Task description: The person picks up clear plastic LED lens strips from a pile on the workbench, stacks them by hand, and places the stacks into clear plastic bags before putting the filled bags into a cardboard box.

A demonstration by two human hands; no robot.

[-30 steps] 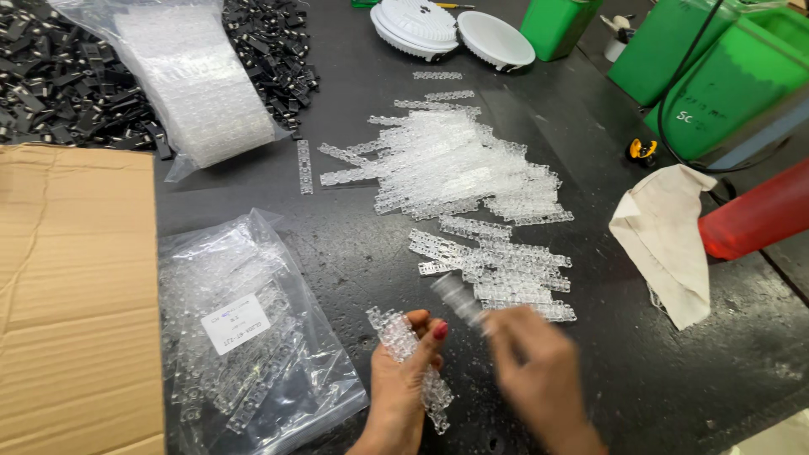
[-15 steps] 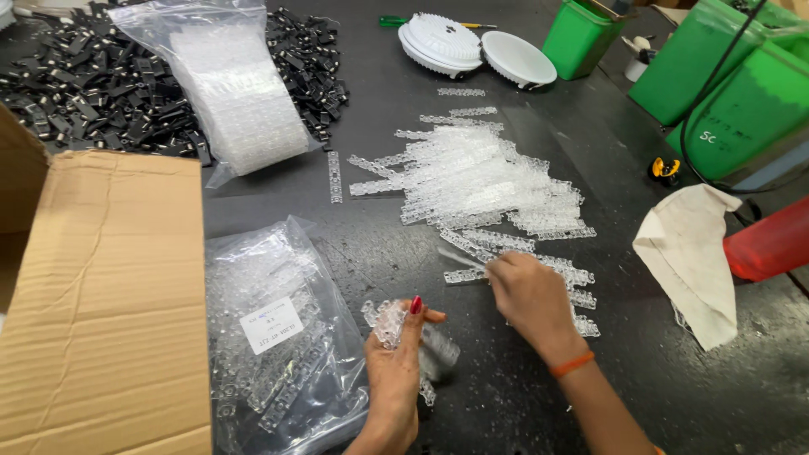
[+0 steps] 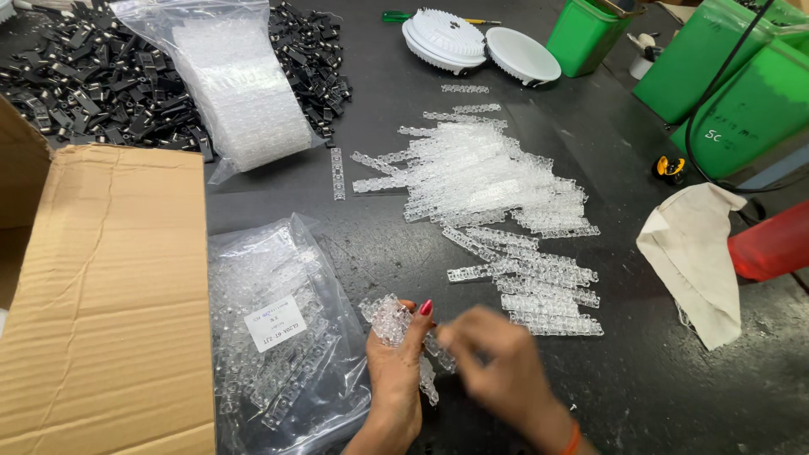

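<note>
Clear plastic strips sat bunched in the left hand, whose fingers were curled around them near the surface's near edge. That hand was clenched on the bundle, thumb up, one red nail showing. The right hand was blurred just beside it, its fingertips at the bundle's right side; I could not tell whether it pinched a strip or was merely touching. A bag of the same strips lay just left of the left hand, against a cardboard box at the near left corner. A loose pile of strips spread across the middle of the surface. Farther back lay a second bag on black parts. A cloth lay near the right edge, beside green bins.
</note>
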